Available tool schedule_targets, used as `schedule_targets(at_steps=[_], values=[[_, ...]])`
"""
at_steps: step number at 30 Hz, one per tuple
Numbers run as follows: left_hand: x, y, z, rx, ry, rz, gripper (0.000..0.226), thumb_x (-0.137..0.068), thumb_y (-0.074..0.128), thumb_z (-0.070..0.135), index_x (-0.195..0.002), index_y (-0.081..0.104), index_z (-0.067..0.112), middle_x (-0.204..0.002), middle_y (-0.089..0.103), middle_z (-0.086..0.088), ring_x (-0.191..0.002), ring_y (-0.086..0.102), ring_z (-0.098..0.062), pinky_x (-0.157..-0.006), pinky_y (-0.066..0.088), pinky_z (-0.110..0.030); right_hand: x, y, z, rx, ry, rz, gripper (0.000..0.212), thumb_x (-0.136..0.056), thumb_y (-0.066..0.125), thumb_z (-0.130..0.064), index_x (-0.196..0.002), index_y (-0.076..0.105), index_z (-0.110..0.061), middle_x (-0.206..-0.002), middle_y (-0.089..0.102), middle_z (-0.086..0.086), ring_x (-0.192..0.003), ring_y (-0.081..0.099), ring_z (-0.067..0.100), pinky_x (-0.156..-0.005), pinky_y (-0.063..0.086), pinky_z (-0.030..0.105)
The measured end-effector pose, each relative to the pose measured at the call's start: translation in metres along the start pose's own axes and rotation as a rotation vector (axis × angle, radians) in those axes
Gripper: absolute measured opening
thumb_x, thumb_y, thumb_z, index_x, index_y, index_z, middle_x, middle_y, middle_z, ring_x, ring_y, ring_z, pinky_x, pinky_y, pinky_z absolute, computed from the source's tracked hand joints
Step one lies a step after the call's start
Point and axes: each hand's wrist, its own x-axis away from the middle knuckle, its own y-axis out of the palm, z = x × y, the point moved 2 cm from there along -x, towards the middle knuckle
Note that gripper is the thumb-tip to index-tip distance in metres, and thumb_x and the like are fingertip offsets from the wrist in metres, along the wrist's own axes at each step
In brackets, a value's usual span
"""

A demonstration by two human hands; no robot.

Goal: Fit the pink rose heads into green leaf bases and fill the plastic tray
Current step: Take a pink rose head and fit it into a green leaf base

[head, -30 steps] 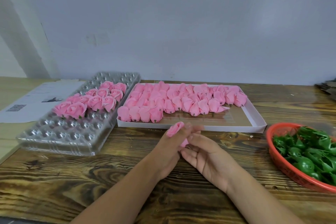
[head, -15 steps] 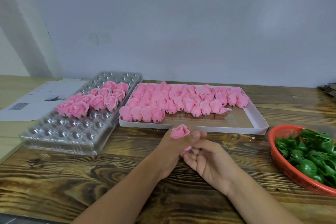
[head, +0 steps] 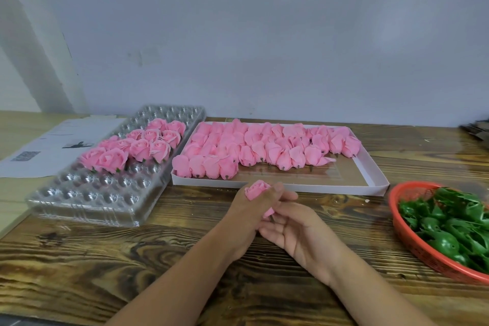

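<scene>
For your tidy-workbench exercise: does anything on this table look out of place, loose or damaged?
One thing: in the white cardboard box of pink rose buds, a single loose pink petal sticks out flat from the front row, as if detached from its bud. Small pale scraps also lie on the wooden table near the box's right corner.

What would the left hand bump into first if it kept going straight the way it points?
Probably the near wall of the white cardboard box holding loose pink rose heads; the left hand points up-table toward it, though depth is unclear.

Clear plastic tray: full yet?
Not full. The plastic tray holds finished roses only in its middle rows; the near cups are bare.
</scene>
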Motion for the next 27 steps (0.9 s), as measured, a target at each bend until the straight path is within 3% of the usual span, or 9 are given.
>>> schedule_targets(at_steps=[3,5,7,13,16,18,22,27], values=[[-0.003,0.001,0.0,0.025,-0.03,0.092,0.03,-0.091,0.069,0.045,-0.091,0.08,0.017,-0.098,0.077,-0.012,-0.092,0.075,-0.025,-0.077,0.06,-0.032,0.001,-0.001,0.003,0.417,-0.195,0.165,0.025,-0.08,0.08,-0.026,-0.101,0.073,-0.015,-0.096,0.076,0.006,-0.091,0.073,0.017,-0.08,0.056,0.026],[-0.003,0.001,0.0,0.06,-0.028,0.13,0.026,-0.088,0.074,0.046,-0.083,0.08,0.021,-0.092,0.078,-0.01,-0.086,0.075,-0.021,-0.075,0.06,-0.029,0.005,0.002,0.003,0.798,-0.394,0.31,0.034,-0.078,0.082,-0.024,-0.108,0.067,-0.03,-0.095,0.074,-0.014,-0.088,0.07,0.002,-0.079,0.051,0.014],[-0.002,0.002,0.001,0.078,-0.013,0.136,0.025,-0.082,0.073,0.048,-0.079,0.08,0.025,-0.088,0.077,-0.006,-0.083,0.074,-0.017,-0.074,0.058,-0.025,0.009,0.008,0.003,0.982,-0.519,0.359,0.043,-0.075,0.083,-0.029,-0.109,0.06,-0.042,-0.098,0.068,-0.032,-0.089,0.066,-0.007,-0.077,0.047,0.004],[-0.004,0.0,-0.004,0.145,-0.042,0.137,0.041,-0.076,0.072,0.06,-0.085,0.082,0.021,-0.093,0.077,-0.007,-0.088,0.074,-0.02,-0.08,0.061,-0.032,0.012,0.006,0.005,1.002,-0.666,0.497,0.031,-0.072,0.085,-0.032,-0.093,0.064,-0.041,-0.092,0.066,-0.034,-0.084,0.065,-0.011,-0.073,0.045,0.002],[-0.004,-0.001,-0.007,0.171,-0.045,0.093,0.044,-0.076,0.077,0.062,-0.093,0.082,0.021,-0.099,0.078,-0.003,-0.094,0.074,-0.016,-0.08,0.059,-0.028,0.012,0.008,0.009,1.06,-0.699,0.462,0.034,-0.076,0.084,-0.026,-0.101,0.069,-0.042,-0.089,0.068,-0.034,-0.088,0.065,-0.01,-0.076,0.047,0.004],[-0.004,0.0,-0.008,0.186,-0.047,0.072,0.044,-0.072,0.084,0.059,-0.094,0.082,0.021,-0.104,0.078,-0.001,-0.101,0.073,-0.013,-0.083,0.057,-0.024,0.011,0.008,0.01,1.058,-0.719,0.443,0.042,-0.078,0.082,-0.021,-0.102,0.067,-0.052,-0.091,0.067,-0.036,-0.088,0.066,-0.008,-0.077,0.05,0.007],[-0.006,0.002,-0.008,0.188,-0.064,0.048,0.038,-0.078,0.081,0.038,-0.109,0.07,0.021,-0.116,0.076,-0.004,-0.11,0.071,-0.012,-0.085,0.056,-0.023,0.008,0.006,0.009,1.002,-0.733,0.378,0.051,-0.082,0.078,-0.02,-0.099,0.062,-0.065,-0.089,0.072,-0.022,-0.083,0.07,0.003,-0.075,0.055,0.02],[-0.007,0.0,-0.011,0.196,-0.059,0.005,0.024,-0.084,0.072,0.026,-0.105,0.079,0.017,-0.118,0.076,-0.003,-0.103,0.073,-0.009,-0.08,0.057,-0.022,0.003,0.004,0.011,0.864,-0.686,0.293,0.031,-0.081,0.074,-0.024,-0.104,0.07,-0.045,-0.084,0.074,-0.013,-0.079,0.071,0.007,-0.073,0.054,0.017]])
